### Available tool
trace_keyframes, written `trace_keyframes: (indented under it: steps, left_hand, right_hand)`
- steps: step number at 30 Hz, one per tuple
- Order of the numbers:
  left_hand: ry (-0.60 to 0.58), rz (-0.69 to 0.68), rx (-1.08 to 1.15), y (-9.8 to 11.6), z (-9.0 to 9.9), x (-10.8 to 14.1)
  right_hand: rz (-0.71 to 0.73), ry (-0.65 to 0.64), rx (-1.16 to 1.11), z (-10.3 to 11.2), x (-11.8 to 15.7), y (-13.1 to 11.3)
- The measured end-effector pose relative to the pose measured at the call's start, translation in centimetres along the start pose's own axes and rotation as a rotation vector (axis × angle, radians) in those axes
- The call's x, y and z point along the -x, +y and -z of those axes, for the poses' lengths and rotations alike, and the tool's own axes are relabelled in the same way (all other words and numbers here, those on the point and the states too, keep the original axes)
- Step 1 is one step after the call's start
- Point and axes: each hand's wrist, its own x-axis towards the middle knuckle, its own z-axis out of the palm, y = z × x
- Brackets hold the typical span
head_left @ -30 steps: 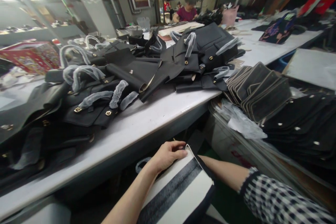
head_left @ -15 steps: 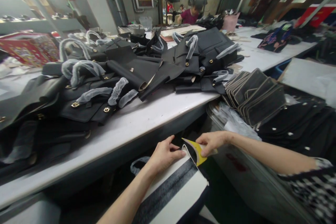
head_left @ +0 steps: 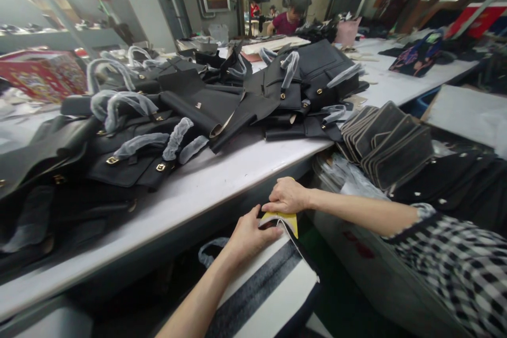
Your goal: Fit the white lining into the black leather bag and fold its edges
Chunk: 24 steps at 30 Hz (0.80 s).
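Observation:
Below the table edge, my left hand (head_left: 246, 237) grips the upper end of a white panel with a dark stripe (head_left: 273, 298), its thumb lying along the top edge. My right hand (head_left: 288, 195) is closed on a thin, bent yellow sheet (head_left: 292, 220) with a pale inner side. That sheet curves over the panel's top end, right by my left fingertips. Its exact kind I cannot make out. The panel slants down toward me, and dark material shows along its right side.
Black handbags (head_left: 222, 97) with plastic-wrapped handles are heaped on the white table (head_left: 222, 177). To the right lie stacked dark flat pieces (head_left: 390, 142) and black pieces with pale dots (head_left: 455, 185). A person in a dark red top (head_left: 285, 22) is farther back.
My right hand has moved left and up with the yellow sheet, from beside the panel's end to over it. My left hand stays on the panel.

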Motion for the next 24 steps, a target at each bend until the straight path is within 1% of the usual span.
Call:
trace_keyframes:
  steps: [3,8,15,18,24]
  left_hand:
    - [-0.037,-0.069,-0.039,0.5,0.2,0.2]
    - [-0.098,-0.037,-0.058,0.2,0.1,0.3]
    - [-0.116,-0.035,-0.104,0.3,0.1,0.5]
    - [-0.103,-0.054,-0.124,0.6,0.1,0.5]
    - [-0.120,-0.101,-0.100,0.4,0.1,0.5]
  right_hand:
    - [0.038,-0.001,0.068,0.0,-0.1,-0.1]
    - [0.032,-0.021,0.070,0.8,0.0,-0.6]
    - [0.019,-0.056,0.109,1.7,0.1,-1.3]
    - [0.015,-0.081,0.125,1.9,0.2,-1.4]
    - [0.000,-0.123,0.159,2.2,0.3,-1.9]
